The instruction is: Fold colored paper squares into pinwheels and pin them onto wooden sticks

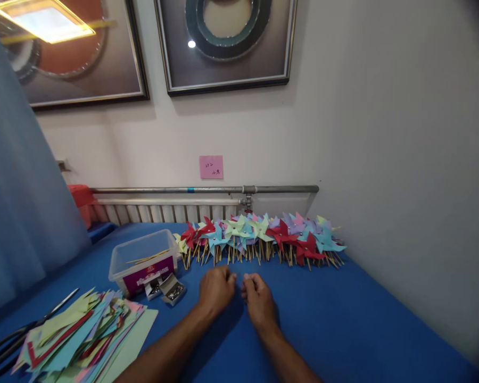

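My left hand (216, 290) is closed in a loose fist just above the blue-covered table (327, 324). Facing it across a small gap, my right hand (259, 300) is closed too, its fingers curled in. I see nothing sticking out of either hand, though the insides of the fingers are hidden. Beyond both hands lies a long row of paper pinwheels (259, 230) in red, blue, green and purple, their wooden sticks pointing toward me. Left of my left hand, two small open boxes (173, 291) hold shiny metal fasteners.
A clear plastic tub (122, 260) with some wooden sticks (149, 257) stands behind the small boxes. Coloured paper pieces (83, 335) are piled at front left beside black-handled scissors (22, 331). A pipe (163, 190) and radiator (155, 213) run along the wall. A blue curtain (24, 175) hangs left.
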Demonstrator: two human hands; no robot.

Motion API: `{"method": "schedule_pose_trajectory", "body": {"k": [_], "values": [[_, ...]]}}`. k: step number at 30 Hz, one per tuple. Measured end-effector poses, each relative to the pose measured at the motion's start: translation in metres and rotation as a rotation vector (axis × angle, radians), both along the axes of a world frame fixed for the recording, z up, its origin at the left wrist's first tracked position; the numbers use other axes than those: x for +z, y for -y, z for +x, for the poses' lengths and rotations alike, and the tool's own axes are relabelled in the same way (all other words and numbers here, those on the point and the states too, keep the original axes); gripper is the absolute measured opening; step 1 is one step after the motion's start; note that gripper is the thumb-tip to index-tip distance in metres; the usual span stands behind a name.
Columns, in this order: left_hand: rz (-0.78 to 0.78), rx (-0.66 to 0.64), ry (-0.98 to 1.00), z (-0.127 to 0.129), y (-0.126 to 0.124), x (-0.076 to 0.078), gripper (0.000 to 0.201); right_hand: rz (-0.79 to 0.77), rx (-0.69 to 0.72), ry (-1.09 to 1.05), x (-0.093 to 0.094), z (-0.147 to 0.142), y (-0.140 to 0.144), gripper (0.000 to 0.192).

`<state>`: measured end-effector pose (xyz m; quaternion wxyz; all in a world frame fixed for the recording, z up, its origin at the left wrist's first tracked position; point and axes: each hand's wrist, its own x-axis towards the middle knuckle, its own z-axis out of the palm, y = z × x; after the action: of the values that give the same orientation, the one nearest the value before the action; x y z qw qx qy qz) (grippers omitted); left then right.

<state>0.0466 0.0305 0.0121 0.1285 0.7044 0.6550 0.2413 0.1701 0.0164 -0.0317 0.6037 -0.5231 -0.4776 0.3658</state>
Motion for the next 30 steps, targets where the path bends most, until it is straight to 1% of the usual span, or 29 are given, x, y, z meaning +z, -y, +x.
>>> {"method": "schedule_pose_trajectory", "body": {"k": [2, 3, 5, 7, 9, 12, 17, 20, 24, 27, 30], "values": [[-0.04, -0.141, -0.071, -0.004, 0.024, -0.004, 0.022, 0.005, 0.009, 0.026, 0.003, -0.001, 0.003, 0.041], [-0.051, -0.18, -0.091, -0.007, 0.036, -0.006, 0.021, 0.001, 0.015, 0.035, 0.004, -0.002, 0.004, 0.042], [-0.076, -0.225, -0.099, -0.015, 0.054, -0.011, 0.019, -0.011, 0.021, 0.055, 0.005, -0.002, 0.005, 0.044], [-0.091, -0.233, -0.055, -0.023, 0.064, -0.013, 0.018, -0.015, 0.017, 0.093, 0.006, -0.002, 0.006, 0.047], [-0.081, -0.236, -0.02, -0.029, 0.064, -0.014, 0.018, 0.001, 0.004, 0.139, 0.006, -0.002, 0.006, 0.049], [-0.051, -0.232, -0.036, -0.037, 0.056, -0.017, 0.018, 0.033, -0.009, 0.213, 0.006, -0.003, 0.008, 0.053], [0.018, -0.224, -0.099, -0.046, 0.046, -0.024, 0.018, 0.088, 0.065, 0.279, 0.008, -0.012, 0.017, 0.051], [0.042, -0.228, -0.13, -0.048, 0.045, -0.025, 0.018, 0.103, 0.086, 0.299, 0.006, -0.015, 0.019, 0.049], [0.067, -0.248, -0.151, -0.048, 0.047, -0.024, 0.018, 0.079, 0.074, 0.295, 0.004, -0.012, 0.016, 0.048], [0.056, -0.248, -0.164, -0.047, 0.048, -0.024, 0.019, 0.065, 0.065, 0.286, 0.003, -0.009, 0.014, 0.048], [0.044, -0.251, -0.175, -0.047, 0.047, -0.025, 0.018, 0.078, 0.09, 0.284, 0.003, -0.012, 0.017, 0.048]]}}
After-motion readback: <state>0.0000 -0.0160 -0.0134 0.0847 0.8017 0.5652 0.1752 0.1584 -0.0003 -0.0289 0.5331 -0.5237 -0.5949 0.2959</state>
